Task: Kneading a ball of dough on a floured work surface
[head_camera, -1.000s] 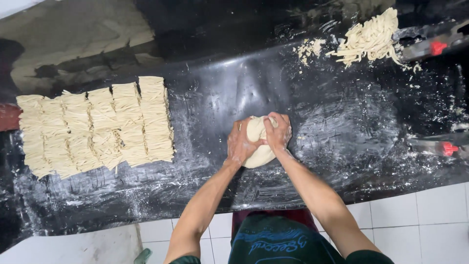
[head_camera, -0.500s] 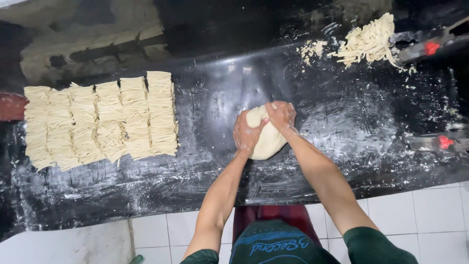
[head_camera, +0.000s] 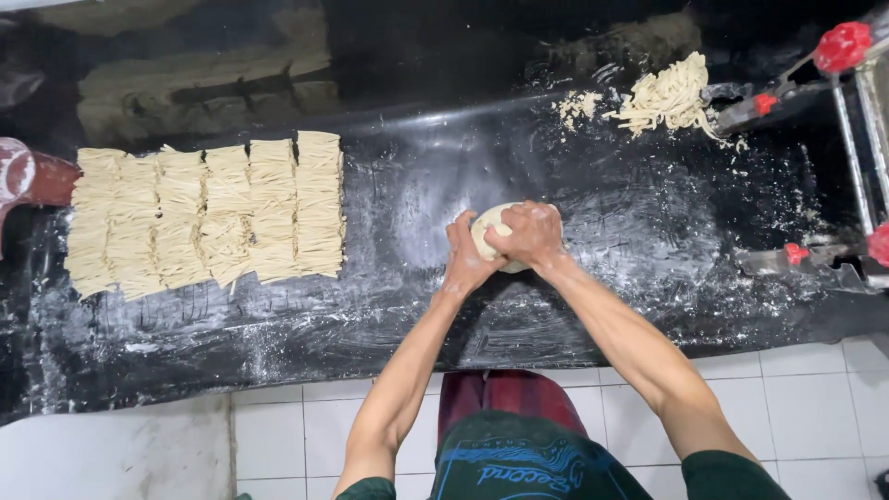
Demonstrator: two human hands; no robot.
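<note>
We cup the dough ball [head_camera: 491, 237] with both hands, left hand [head_camera: 466, 259] and right hand [head_camera: 530, 235], fingers wrapped round it; best press evenly, staying on the floured counter [head_camera: 593, 306].

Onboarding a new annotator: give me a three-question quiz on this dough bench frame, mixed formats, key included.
1. True or false: both hands press on the pale round dough lump.
2. How many cut yellow noodle stacks lie in the row? A) three B) six C) nine
3. Where is the loose tangled noodle pile: by the red-knobbed metal machine, or beside the stacks?

Key: 1 true: left hand, right hand. 2 B. 3 by the machine.
</note>
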